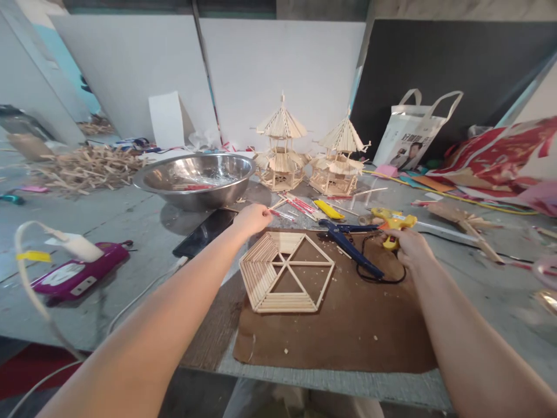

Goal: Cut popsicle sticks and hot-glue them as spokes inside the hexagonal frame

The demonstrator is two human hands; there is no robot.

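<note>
A hexagonal frame of wooden sticks (287,273) lies on a brown mat (339,331). Its left side and bottom section are filled with rows of sticks; the other sections show openings. Beyond the frame, my left hand (253,219) is closed in a pinch beside loose sticks and red-tinted pieces (302,204). What sits between its fingertips is too small to make out. On the right, my right hand (410,248) grips a yellow hot glue gun (398,220) above the mat's far corner. A blue-handled cutting tool (354,249) lies left of the glue gun.
Two stick-built pagodas (282,151) stand at the back, near a steel bowl (195,194). A yellow utility knife (328,209) lies before them. A phone (206,232) and purple power strip (82,273) are left, with a stick heap (87,168) behind. A white bag (407,136) stands back right.
</note>
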